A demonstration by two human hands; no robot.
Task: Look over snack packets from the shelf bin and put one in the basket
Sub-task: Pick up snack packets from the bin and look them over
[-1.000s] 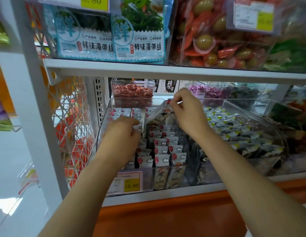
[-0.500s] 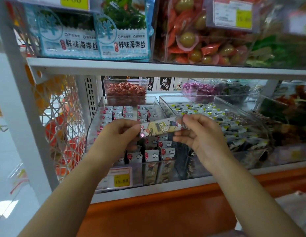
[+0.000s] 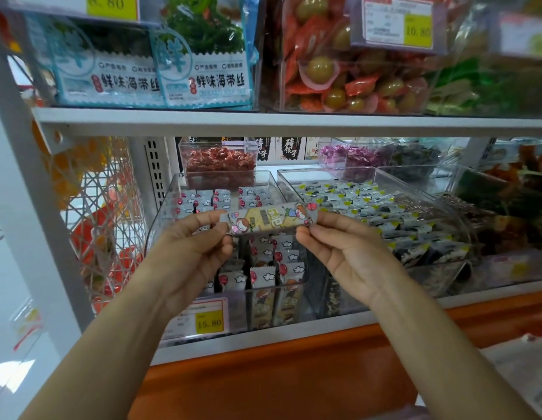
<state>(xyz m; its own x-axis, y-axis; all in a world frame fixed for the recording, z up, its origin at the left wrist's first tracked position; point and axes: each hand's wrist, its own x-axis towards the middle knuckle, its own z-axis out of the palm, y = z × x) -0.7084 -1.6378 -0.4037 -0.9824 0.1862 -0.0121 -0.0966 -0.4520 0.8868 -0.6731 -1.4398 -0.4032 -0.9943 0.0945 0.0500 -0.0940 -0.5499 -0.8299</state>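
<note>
Nearest: clamped on the snack packet (image 3: 272, 221) at both ends. Pinched at the left end by the left grip (image 3: 188, 256), thumb and fingertips closed on the wrapper. Pinched at the right end by the right grip (image 3: 345, 256) in the same way, with both palms turned up toward the camera. Held level in the air, printed face up toward the viewer, lying lengthwise left to right between the two grips. Touching nothing but fingers. Equally near to either grip, so free to leave with either one. Judged to be the looking-over step, with the drop into the basket not yet done. No basket in view, so cannot tell which way to carry, though probably down and back toward the body. Would call for letting go of one end first, then lowering the packet one-handed.

Just behind and below: clear shelf bin (image 3: 160, 213), packed with upright rows of white packets marked in red and with clouds. Yellow price tag (image 3: 207, 321) on its front wall. Just beside it on the right: second clear bin (image 3: 415, 183) of dark packets with yellow-green corners.

Farther back: small clear box of red-wrapped sweets (image 3: 219, 160), seemingly perched at the shelf bin's rear.

Farthest, overhead: white upper shelf (image 3: 263, 122) carrying blue-and-white seaweed packs (image 3: 203, 71) and a box of round green items in red wrappers (image 3: 354, 71)
</note>
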